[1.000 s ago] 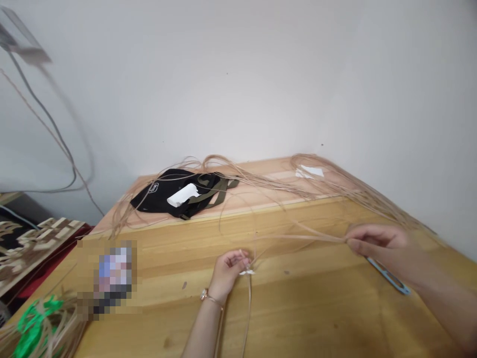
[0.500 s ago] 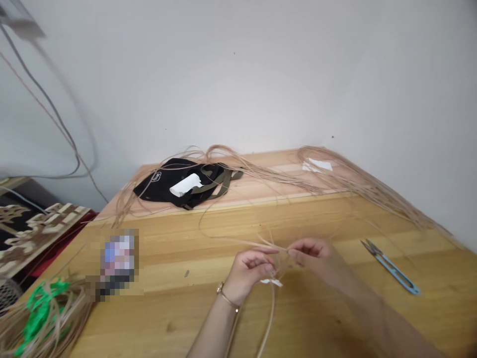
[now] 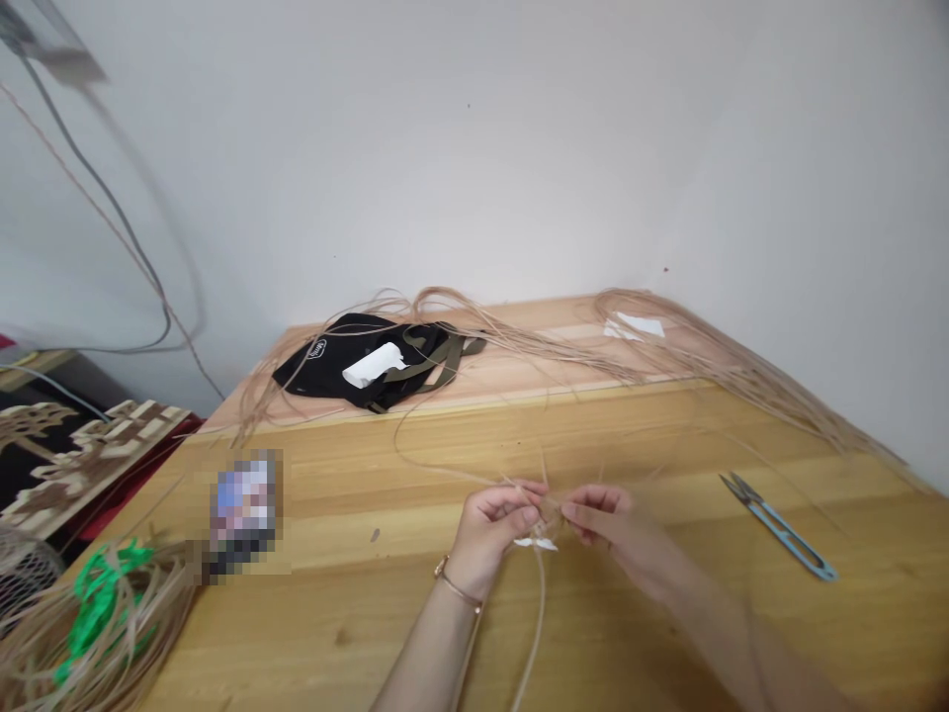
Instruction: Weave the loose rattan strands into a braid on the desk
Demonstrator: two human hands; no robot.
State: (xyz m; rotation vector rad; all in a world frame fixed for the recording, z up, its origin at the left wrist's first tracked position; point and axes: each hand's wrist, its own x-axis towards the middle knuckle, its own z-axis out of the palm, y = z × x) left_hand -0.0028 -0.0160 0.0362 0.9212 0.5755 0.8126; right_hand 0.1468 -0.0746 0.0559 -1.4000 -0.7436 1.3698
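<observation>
Straw-coloured strands [image 3: 539, 593] are pinched between both hands just above the wooden table [image 3: 667, 633], near its middle. My left hand [image 3: 495, 514] has thumb and forefinger closed on them from the left. My right hand [image 3: 597, 514] closes on the same spot from the right, though it is blurred and I cannot make out each finger. The fingertips of the two hands nearly touch, so the held point lies directly between them and neither is clearly nearer.

From that pinch one strand runs straight back toward me and off the near edge, so its long axis points at my body. Finer ends fan away toward the wall. A small white scrap [image 3: 535, 543] lies just under the pinch, against the strand.

Blue-handled snips [image 3: 778, 524] lie on the table well apart to the right, on the right hand's side, with nothing between them and it. A long loose bundle [image 3: 704, 356] of the same material sprawls along the far edge, partly over a black bag [image 3: 356, 361]. More of it, tied with green ribbon [image 3: 96, 603], sits at the near left corner.
</observation>
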